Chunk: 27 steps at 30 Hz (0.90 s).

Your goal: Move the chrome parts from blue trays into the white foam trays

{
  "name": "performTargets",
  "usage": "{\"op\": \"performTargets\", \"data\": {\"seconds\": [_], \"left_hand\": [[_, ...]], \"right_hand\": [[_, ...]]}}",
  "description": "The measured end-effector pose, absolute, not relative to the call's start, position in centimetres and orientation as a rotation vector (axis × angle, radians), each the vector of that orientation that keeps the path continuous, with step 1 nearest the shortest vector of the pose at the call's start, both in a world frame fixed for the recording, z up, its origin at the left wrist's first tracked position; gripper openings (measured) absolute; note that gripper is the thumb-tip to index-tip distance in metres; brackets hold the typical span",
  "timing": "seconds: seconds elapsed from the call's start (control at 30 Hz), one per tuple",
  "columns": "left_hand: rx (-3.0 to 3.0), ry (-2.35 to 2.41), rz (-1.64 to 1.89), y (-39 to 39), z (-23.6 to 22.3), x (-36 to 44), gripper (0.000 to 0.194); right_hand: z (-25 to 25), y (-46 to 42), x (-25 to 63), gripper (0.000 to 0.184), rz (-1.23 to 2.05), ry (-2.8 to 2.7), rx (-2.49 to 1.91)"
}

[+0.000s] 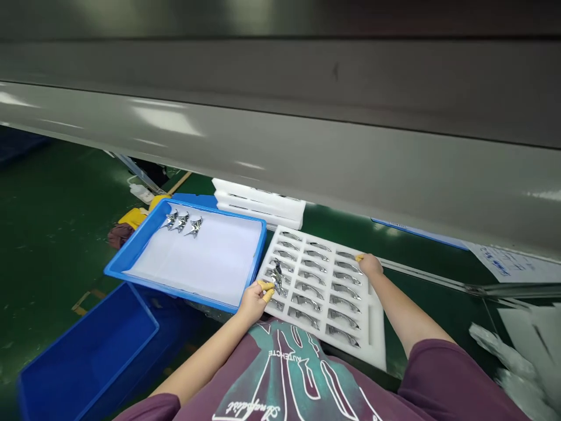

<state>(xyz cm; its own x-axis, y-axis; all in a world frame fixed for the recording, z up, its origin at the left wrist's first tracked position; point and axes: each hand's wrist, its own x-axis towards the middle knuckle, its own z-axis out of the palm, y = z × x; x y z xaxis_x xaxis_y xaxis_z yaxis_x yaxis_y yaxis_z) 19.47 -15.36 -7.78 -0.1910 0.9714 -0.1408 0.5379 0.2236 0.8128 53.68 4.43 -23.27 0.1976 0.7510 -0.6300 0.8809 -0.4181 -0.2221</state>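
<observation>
My left hand [255,301], with yellow finger cots on its fingertips, pinches a shiny chrome-like metal part [276,276] with pointed ends. It holds this part over the left column of a white foam tray [321,238]. Curved metal parts of the same shine sit in the tray's slots, in three columns. At the upper right slot, my right hand [370,265] has its cot-covered fingertips closed at the end of a metal part [346,255]. To the left, a blue tray [184,297] lined with a white sheet bears three chrome-like parts [182,221] near its far edge.
Behind the foam tray stands a stack of white foam trays [258,204]. A large blue bin [87,356] is at the lower left. A wide grey beam [280,140] crosses above the work area. Clear plastic bags [504,351] and a written sheet [512,263] lie at the right.
</observation>
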Motion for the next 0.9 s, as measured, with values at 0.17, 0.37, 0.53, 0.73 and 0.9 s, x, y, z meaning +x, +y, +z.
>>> {"op": "performTargets", "data": {"seconds": [0.17, 0.37, 0.53, 0.73, 0.9], "left_hand": [[1.503, 1.812, 0.819, -15.0, -8.0, 18.8, 0.02], [1.896, 1.795, 0.712, -14.4, -8.0, 16.9, 0.022], [2.206, 1.795, 0.591, -14.0, -7.6, 14.3, 0.02], [2.278, 1.83, 0.422, -13.1, -7.2, 10.9, 0.026], [2.111, 1.782, 0.523, -11.7, -7.2, 9.2, 0.025]], "right_hand": [[-21.9, 5.4, 52.6, 0.024, -1.06, 1.493, 2.288], [-15.1, -0.3, 41.4, 0.013, -1.937, 1.492, 2.334], [-9.4, -5.9, 31.6, 0.021, -2.821, 0.847, 1.701], [-6.7, -7.9, 29.2, 0.014, -2.793, 0.537, 1.679], [-6.4, -8.5, 27.6, 0.011, -2.951, 0.011, 1.476]]}}
